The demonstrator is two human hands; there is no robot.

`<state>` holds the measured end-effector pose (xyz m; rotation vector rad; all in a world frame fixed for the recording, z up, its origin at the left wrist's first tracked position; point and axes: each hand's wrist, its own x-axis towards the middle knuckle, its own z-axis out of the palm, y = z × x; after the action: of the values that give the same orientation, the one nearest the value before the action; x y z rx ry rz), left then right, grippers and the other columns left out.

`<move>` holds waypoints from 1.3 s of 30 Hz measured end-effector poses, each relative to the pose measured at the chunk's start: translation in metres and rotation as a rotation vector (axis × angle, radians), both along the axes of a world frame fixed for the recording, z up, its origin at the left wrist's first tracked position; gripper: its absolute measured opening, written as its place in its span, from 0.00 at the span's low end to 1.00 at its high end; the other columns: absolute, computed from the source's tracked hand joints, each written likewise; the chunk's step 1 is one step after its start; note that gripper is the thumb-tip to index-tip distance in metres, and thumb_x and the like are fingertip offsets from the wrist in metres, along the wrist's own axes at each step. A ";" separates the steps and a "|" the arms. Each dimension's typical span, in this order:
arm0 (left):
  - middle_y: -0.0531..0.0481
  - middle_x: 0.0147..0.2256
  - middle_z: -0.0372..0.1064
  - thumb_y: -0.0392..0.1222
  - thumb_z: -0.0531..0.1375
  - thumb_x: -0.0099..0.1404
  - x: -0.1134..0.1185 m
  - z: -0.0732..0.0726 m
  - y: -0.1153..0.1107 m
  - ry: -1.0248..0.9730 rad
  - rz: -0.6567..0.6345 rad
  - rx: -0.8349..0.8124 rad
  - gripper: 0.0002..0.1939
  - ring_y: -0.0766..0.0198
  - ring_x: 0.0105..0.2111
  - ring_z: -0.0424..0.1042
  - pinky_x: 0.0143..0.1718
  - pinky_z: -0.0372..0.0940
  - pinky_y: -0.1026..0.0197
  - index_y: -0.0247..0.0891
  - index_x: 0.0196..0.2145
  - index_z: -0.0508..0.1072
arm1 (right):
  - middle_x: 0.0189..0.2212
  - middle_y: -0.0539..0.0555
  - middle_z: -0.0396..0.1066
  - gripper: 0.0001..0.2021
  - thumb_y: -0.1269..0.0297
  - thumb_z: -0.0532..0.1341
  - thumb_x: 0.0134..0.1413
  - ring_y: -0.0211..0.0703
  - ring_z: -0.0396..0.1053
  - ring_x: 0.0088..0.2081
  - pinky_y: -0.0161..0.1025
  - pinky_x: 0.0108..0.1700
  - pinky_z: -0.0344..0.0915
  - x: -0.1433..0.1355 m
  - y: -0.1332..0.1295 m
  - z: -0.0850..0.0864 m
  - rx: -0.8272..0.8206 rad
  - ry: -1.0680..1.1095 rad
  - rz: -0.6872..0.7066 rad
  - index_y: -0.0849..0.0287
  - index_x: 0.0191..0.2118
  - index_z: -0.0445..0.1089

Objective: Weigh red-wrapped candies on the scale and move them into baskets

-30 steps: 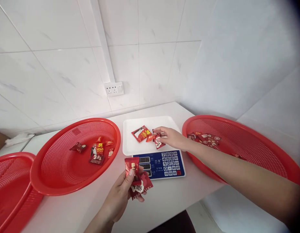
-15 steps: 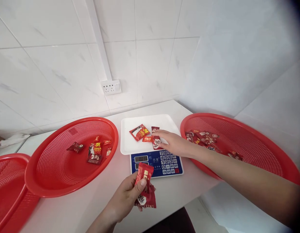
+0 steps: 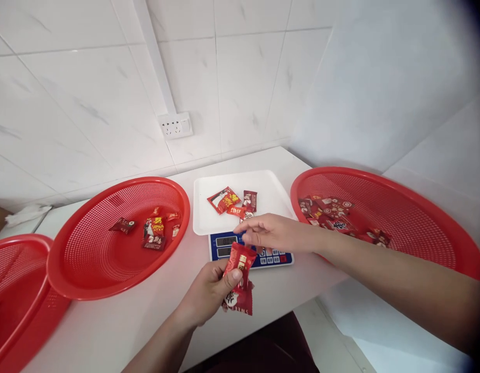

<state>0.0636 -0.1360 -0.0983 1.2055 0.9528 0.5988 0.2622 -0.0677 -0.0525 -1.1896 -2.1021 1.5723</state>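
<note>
My left hand [image 3: 208, 290] is closed around red wrapped candy packets [image 3: 240, 264], thumb on top, in front of the scale. Above the keypad of the blue-and-white digital scale [image 3: 216, 254], my right hand [image 3: 273, 232] hovers with its fingers apart and nothing seen in them. It partly hides the keys and the edge of the white weighing tray [image 3: 206, 220]. On that tray lie a larger red packet [image 3: 224, 200], a dark red packet [image 3: 250, 200], a small orange-red packet [image 3: 235, 210] and another dark packet, partly covered by my right hand.
A red mesh basket [image 3: 88, 290] with several packets stands left of the scale. Another red basket [image 3: 379, 176] holding packets is at the right, under my forearm. A third basket [image 3: 14, 243] shows at the far left. A socket [image 3: 175, 126] is on the tiled wall.
My right hand has drawn back from the packets on the tray toward my left hand, leaving a dark packet there. My left hand still holds its packets. The view has tipped slightly down.
</note>
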 end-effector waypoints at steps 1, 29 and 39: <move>0.51 0.20 0.65 0.63 0.56 0.58 0.001 0.001 0.001 -0.018 -0.012 0.006 0.27 0.72 0.17 0.59 0.17 0.53 0.68 0.32 0.27 0.73 | 0.30 0.51 0.72 0.16 0.55 0.57 0.57 0.35 0.68 0.27 0.33 0.26 0.64 -0.001 -0.003 0.002 -0.029 0.001 0.048 0.57 0.46 0.70; 0.48 0.45 0.70 0.34 0.58 0.61 -0.012 -0.005 -0.044 0.094 -0.087 -0.049 0.19 0.59 0.41 0.69 0.44 0.63 0.58 0.47 0.50 0.70 | 0.37 0.53 0.76 0.14 0.55 0.60 0.54 0.46 0.71 0.38 0.39 0.39 0.65 0.018 -0.091 -0.029 -0.118 -0.066 -0.019 0.54 0.43 0.74; 0.49 0.39 0.71 0.42 0.61 0.60 0.002 -0.011 -0.040 0.143 -0.031 -0.077 0.18 0.60 0.37 0.69 0.39 0.63 0.60 0.44 0.48 0.68 | 0.24 0.48 0.68 0.13 0.53 0.58 0.54 0.38 0.63 0.28 0.33 0.31 0.59 0.010 -0.113 -0.063 -0.224 0.119 -0.276 0.58 0.29 0.70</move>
<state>0.0654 -0.1761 -0.1090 1.2038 1.0659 0.4519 0.2719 -0.1806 -0.1157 -1.3536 -1.6404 1.7299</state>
